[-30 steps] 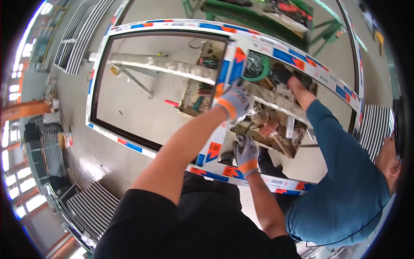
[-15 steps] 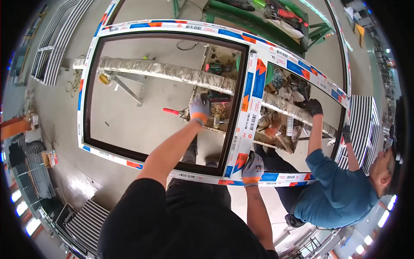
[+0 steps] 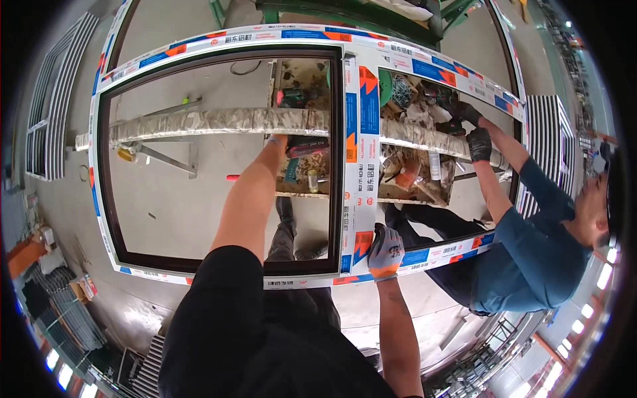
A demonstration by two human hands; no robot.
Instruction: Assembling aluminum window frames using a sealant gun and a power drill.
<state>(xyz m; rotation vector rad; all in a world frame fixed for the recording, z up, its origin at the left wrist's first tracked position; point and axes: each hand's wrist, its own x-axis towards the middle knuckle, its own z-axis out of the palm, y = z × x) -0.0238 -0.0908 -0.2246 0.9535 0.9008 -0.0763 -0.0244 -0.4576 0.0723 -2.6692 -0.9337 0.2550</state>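
A large window frame (image 3: 355, 219) with printed protective film and dark inner edges lies across a padded, wrapped beam (image 3: 219, 123). My left forearm (image 3: 255, 189) reaches down through the left opening. The left hand itself is hidden under the beam, so its fingers do not show. Close to that wrist, a dark and red power tool (image 3: 307, 147) lies in a cluttered tray (image 3: 318, 192). My right hand (image 3: 386, 251), in a grey glove with an orange cuff, is closed on the near bar of the frame, beside the middle upright.
At right, a co-worker in a blue shirt (image 3: 531, 252) has both black-gloved hands (image 3: 479, 142) over the right opening, near a dark tool. A spray can (image 3: 434, 166) and loose hardware fill the tray. Behind stands a green bench (image 3: 352, 23). Striped profile stacks (image 3: 60, 99) stand left.
My left hand has gone from beside the tray's tools to under the beam, out of sight. My right hand keeps its hold. The co-worker's second hand has come over the frame opening.
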